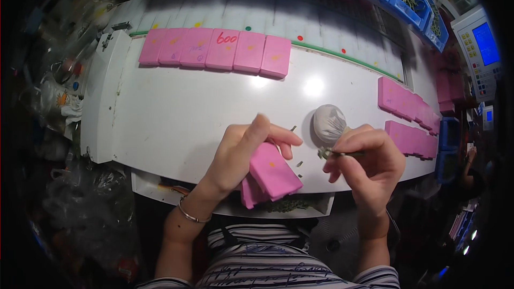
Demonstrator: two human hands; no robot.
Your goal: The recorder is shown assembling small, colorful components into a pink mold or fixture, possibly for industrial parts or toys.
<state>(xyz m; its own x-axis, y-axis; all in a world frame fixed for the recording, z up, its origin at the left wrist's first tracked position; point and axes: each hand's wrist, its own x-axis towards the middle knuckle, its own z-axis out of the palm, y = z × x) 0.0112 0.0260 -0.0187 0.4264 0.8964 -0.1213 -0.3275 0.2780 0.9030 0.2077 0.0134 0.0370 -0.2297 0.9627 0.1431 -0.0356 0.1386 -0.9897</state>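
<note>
Two flat pink blocks (pixel 276 174) lie overlapping against the palm of my left hand (pixel 241 150), above the table's near edge. My thumb and forefinger stick out past them, while the lower fingers, partly hidden, hold the blocks. A small yellow mark shows on the upper block. My right hand (pixel 367 160) pinches a little clump of grey-green thin pieces (pixel 325 153) between thumb and fingertips. Just beyond it stands a white round bundle (pixel 328 122), a bag gathered at one side. A few loose dark bits (pixel 300 164) lie between my hands.
A row of pink blocks (pixel 222 51) stands along the far side of the white table (pixel 176 107). More blocks (pixel 409 104) line the right. An open drawer (pixel 321 208) holds green pieces. Blue bins (pixel 412 0) and a blue-screened device (pixel 479 53) are at far right.
</note>
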